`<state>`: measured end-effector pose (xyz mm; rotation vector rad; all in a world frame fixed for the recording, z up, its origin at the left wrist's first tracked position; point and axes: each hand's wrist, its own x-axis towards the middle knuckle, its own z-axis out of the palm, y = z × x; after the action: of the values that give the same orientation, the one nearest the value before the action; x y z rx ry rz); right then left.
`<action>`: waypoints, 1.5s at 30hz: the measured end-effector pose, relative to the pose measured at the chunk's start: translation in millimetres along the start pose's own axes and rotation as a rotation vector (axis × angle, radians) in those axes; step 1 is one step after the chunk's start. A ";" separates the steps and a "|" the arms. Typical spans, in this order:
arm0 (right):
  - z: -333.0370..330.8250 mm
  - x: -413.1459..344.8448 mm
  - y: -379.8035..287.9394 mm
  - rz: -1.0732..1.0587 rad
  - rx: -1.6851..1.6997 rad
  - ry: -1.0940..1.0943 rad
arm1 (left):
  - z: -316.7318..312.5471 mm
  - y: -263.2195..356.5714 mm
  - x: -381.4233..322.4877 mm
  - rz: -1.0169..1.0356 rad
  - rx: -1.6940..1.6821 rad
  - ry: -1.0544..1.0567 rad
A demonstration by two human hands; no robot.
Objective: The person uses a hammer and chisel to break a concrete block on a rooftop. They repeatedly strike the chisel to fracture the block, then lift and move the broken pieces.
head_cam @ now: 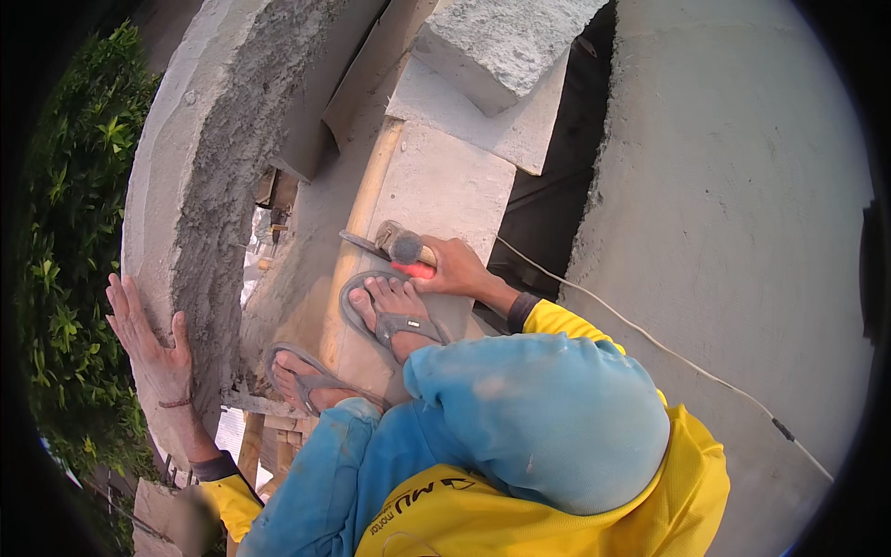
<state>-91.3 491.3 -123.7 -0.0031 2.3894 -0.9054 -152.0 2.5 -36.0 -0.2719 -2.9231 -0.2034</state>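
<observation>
My left hand [150,341] rests with its fingers apart on the smooth outer face of a curved concrete wall [167,230], holding nothing. In my right hand [452,268] are a hammer [405,245] with a wooden handle and a second tool with a red grip [414,269]. A flat dark metal bar [362,244], apparently part of that second tool, points left past the hammer head. Both tools are just beyond my sandalled foot, over a dusty board [445,181]. My fingers hide part of both handles.
A rough concrete block [501,56] lies on the boards ahead. A bamboo pole [372,181] runs along their left edge. Dark gaps flank the narrow footing. A pale cable [647,334] crosses the grey plastered surface [724,209] at right. Leafy plants [69,278] grow beyond the wall.
</observation>
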 end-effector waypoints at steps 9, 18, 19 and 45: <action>0.8 -0.5 1.6 -0.026 0.054 0.030 | 12.8 -13.0 -1.6 -0.064 0.042 -0.046; -3.0 -1.1 -4.1 -0.008 0.011 0.017 | 5.2 -7.2 -0.1 -0.032 0.101 -0.099; -2.9 -1.3 -4.1 -0.006 0.007 0.019 | 5.5 -6.6 -0.2 -0.028 0.113 -0.097; 1.8 -5.8 3.4 0.021 -0.016 0.056 | 7.5 -0.4 0.8 -0.031 0.134 -0.129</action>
<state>-84.9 493.9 -123.9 0.0413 2.4443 -0.8872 -154.3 3.4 -43.2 -0.2262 -3.0528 0.0064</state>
